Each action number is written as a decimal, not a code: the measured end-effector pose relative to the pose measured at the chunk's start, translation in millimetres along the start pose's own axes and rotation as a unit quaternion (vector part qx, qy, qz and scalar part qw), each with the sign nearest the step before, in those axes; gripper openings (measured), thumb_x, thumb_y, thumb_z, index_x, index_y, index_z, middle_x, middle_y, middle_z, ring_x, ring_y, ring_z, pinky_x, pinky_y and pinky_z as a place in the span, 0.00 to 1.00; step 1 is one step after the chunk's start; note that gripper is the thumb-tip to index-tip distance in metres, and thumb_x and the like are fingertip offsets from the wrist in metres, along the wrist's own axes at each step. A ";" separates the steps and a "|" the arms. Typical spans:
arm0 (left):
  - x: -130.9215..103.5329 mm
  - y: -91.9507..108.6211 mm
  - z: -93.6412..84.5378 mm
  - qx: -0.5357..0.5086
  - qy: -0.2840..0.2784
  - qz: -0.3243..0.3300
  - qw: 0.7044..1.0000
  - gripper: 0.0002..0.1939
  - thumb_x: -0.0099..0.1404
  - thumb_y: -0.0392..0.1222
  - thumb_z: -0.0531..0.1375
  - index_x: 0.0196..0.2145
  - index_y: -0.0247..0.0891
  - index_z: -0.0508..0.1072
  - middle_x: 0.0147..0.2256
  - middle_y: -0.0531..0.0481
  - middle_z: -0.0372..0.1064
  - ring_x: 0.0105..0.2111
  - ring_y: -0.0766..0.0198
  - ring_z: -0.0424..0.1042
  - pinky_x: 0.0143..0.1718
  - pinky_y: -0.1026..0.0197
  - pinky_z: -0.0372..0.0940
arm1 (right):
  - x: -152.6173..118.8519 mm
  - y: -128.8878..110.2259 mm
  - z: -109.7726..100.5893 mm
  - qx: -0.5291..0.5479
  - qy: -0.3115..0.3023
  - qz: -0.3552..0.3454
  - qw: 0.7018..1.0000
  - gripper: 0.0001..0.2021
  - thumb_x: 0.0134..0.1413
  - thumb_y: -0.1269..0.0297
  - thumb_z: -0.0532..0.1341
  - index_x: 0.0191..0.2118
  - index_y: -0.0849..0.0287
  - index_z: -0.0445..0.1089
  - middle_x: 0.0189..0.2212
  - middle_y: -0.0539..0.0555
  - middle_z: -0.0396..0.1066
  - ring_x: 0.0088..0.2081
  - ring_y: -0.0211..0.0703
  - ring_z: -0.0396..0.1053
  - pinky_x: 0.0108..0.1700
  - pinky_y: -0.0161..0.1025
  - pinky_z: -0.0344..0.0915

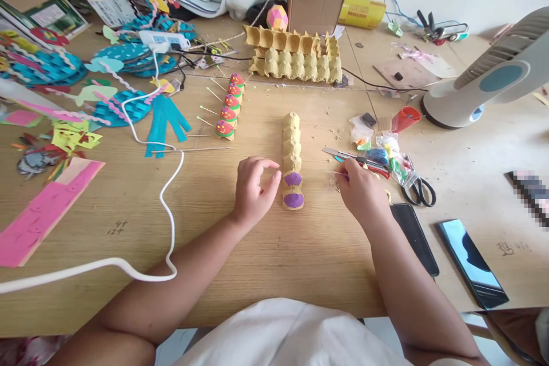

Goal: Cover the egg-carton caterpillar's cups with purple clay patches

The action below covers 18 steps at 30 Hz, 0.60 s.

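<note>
A strip of egg carton cups (292, 148) lies lengthwise before me on the table. Its two nearest cups carry purple patches; the others are bare yellowish pulp. My left hand (256, 191) is just left of the strip, thumb and index finger apart, with nothing between them. To the right, my right hand (358, 191) has its fingers pinched together beside a utility knife (358, 157). A bit of purple shows at those fingertips, but what they hold is mostly hidden. Farther left stands a painted carton caterpillar (230, 106) in red and green, with pins sticking out.
More egg cartons (302, 63) sit at the back. Right of my hands are small bags of coloured material (377, 155), scissors (419, 190), a red cup (405, 119), two phones (472, 263) and a fan (480, 80). A white cable (169, 211) and paper crafts spread across the left.
</note>
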<state>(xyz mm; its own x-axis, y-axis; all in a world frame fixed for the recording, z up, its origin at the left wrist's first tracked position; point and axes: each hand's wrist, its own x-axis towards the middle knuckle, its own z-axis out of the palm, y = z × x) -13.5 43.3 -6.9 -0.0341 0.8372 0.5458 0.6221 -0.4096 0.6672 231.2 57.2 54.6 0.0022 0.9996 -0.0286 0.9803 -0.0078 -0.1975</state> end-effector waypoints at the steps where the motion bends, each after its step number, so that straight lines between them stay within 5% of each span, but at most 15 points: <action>1: -0.1 0.8 -0.4 -0.004 0.003 0.005 1.000 0.05 0.72 0.44 0.59 0.41 0.42 0.72 0.41 0.45 0.73 0.46 0.54 0.71 0.53 0.49 0.64 | -0.8 -0.8 -3.9 0.028 0.004 0.001 1.000 0.03 0.65 0.67 0.57 0.41 0.56 0.69 0.30 0.56 0.76 0.32 0.50 0.70 0.33 0.41 0.53; 5: -1.4 5.8 -2.0 0.000 -0.007 0.023 1.000 0.06 0.72 0.43 0.58 0.38 0.42 0.74 0.41 0.44 0.71 0.47 0.53 0.70 0.55 0.48 0.62 | -6.6 -3.3 -6.1 0.268 0.021 -0.018 0.963 0.05 0.65 0.61 0.60 0.38 0.54 0.66 0.30 0.52 0.74 0.29 0.44 0.68 0.32 0.39 0.56; 9: -4.0 11.9 -2.9 0.007 -0.027 0.053 0.998 0.09 0.72 0.43 0.59 0.46 0.43 0.78 0.47 0.41 0.70 0.53 0.52 0.68 0.60 0.46 0.62 | -15.6 -11.3 10.8 0.578 -0.022 0.009 0.815 0.14 0.59 0.51 0.66 0.37 0.54 0.65 0.28 0.50 0.72 0.29 0.41 0.69 0.32 0.38 0.65; 12: -5.9 15.8 -3.5 0.016 -0.023 0.113 0.993 0.05 0.70 0.41 0.62 0.41 0.46 0.80 0.47 0.43 0.70 0.53 0.52 0.67 0.60 0.46 0.62 | -22.7 -20.5 24.4 0.657 -0.062 0.031 0.750 0.19 0.54 0.46 0.70 0.36 0.56 0.68 0.27 0.50 0.71 0.26 0.38 0.66 0.27 0.35 0.66; 15: -7.1 19.3 -4.1 0.021 -0.014 0.161 0.987 0.08 0.70 0.38 0.63 0.44 0.47 0.80 0.48 0.44 0.70 0.54 0.52 0.66 0.60 0.45 0.63 | -28.6 -26.5 35.1 0.686 -0.059 0.028 0.725 0.19 0.55 0.45 0.70 0.36 0.56 0.69 0.28 0.49 0.71 0.25 0.36 0.65 0.25 0.34 0.67; 18: -8.4 22.6 -4.5 0.016 0.017 0.175 0.984 0.07 0.67 0.40 0.66 0.44 0.43 0.77 0.46 0.43 0.69 0.53 0.51 0.66 0.60 0.45 0.63 | -33.7 -27.0 43.6 0.667 -0.048 -0.010 0.743 0.17 0.60 0.47 0.67 0.37 0.57 0.70 0.27 0.49 0.71 0.24 0.35 0.65 0.25 0.34 0.67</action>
<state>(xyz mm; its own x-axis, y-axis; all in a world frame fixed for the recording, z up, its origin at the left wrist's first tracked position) -2.7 25.3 5.9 0.1608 0.6337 0.7567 0.6250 -0.6587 0.4188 196.0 22.5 18.2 -0.0855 0.9939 -0.0697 -0.0887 -0.0773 -0.9931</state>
